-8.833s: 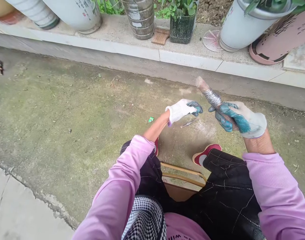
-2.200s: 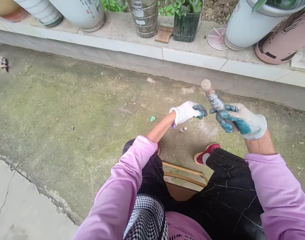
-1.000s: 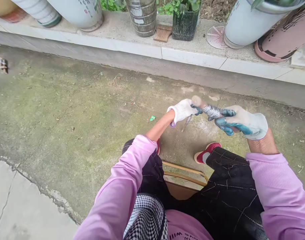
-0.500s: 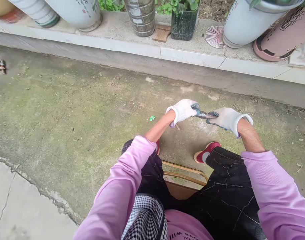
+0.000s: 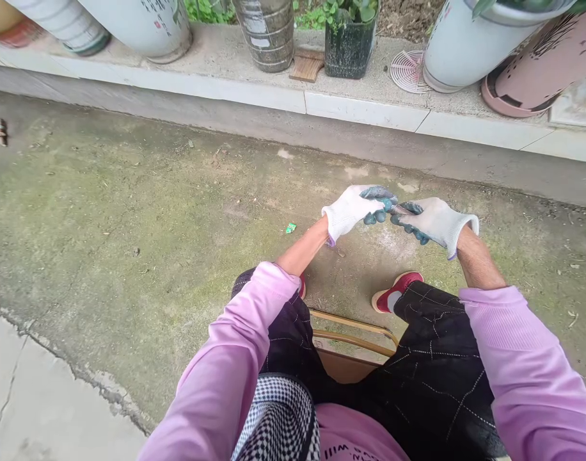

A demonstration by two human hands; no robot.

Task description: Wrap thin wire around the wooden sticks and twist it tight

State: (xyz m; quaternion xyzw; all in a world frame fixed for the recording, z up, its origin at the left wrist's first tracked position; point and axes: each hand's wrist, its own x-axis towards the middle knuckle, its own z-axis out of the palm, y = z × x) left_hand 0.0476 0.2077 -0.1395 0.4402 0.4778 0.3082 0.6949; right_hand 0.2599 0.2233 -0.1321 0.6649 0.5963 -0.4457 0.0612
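Observation:
My left hand (image 5: pixel 353 208), in a white glove with blue-green fingertips, is closed around one end of a short stick wound with silvery wire (image 5: pixel 398 209). My right hand (image 5: pixel 434 221), gloved the same way, is closed on the stick's other end, back of the hand up. The hands nearly touch, so only a sliver of the stick shows between the fingers. Both are held above the mossy concrete ground (image 5: pixel 130 211), in front of my knees.
My red shoes (image 5: pixel 396 293) rest on the ground and I sit on a low wooden seat (image 5: pixel 350 349). A raised ledge (image 5: pixel 360 112) at the back carries several large pots (image 5: pixel 459 51), a dark planter (image 5: pixel 348 48) and a round plastic grate (image 5: pixel 408 70). A green scrap (image 5: pixel 290 228) lies on the ground.
The right hand has tipped the wire-wound stick from upright down to level and turned palm down. The left hand has closed on its free end, and the hands have come together.

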